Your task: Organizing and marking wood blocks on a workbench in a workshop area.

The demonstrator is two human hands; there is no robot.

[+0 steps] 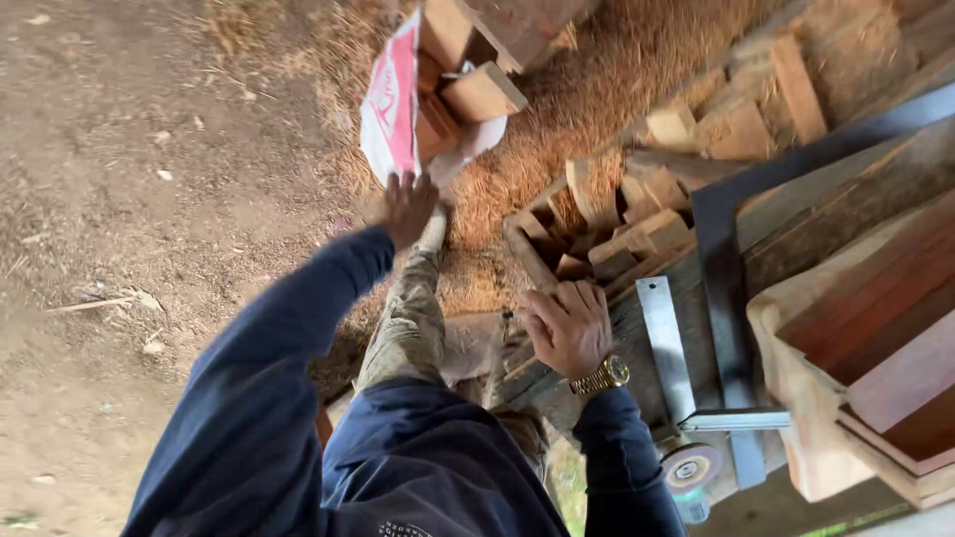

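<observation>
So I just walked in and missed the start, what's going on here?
A person in a dark blue top leans over a sawdust-covered floor. The left hand reaches to the edge of a red-and-white sack filled with wood offcuts. The right hand rests on a pile of wood blocks beside a workbench.

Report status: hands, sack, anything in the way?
Left hand open, on sack edge. Right hand resting on bench. Sack holds wood blocks. Offcuts piled beside it.
</observation>
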